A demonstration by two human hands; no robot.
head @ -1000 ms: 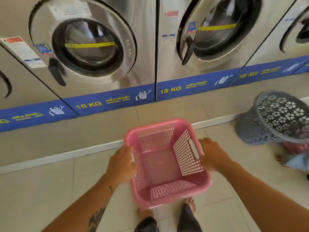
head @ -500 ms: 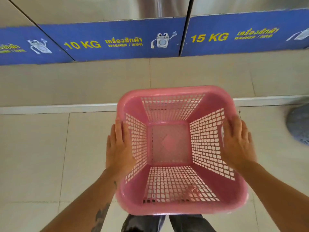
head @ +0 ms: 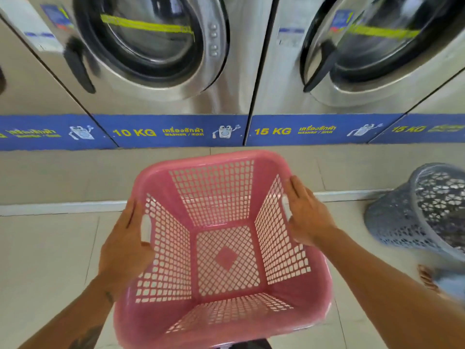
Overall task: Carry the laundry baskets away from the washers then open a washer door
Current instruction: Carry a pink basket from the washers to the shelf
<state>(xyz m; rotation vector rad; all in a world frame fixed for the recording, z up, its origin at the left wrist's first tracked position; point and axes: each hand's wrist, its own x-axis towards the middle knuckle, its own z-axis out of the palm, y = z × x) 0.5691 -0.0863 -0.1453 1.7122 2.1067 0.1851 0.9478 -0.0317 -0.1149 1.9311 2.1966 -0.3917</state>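
Observation:
An empty pink square laundry basket (head: 226,263) fills the middle of the head view, held up in front of me. My left hand (head: 123,243) grips its left side by the handle slot. My right hand (head: 307,217) presses on the right rim and handle. A grey round basket (head: 402,217) leans tilted on the floor at the right. Behind them stand the steel washers: the 10 KG washer door (head: 151,41) and the 15 KG washer door (head: 377,46), both closed, each with a dark handle on its left side.
A raised tiled step with a white edge (head: 63,207) runs along the foot of the washers. Another person's bare foot (head: 427,278) shows at the right edge beside the grey basket. Tiled floor lies to the left.
The view has tilted back up from the floor, so the washer doors and grey basket show again. Both hands have kept hold of the pink basket, now raised closer to me.

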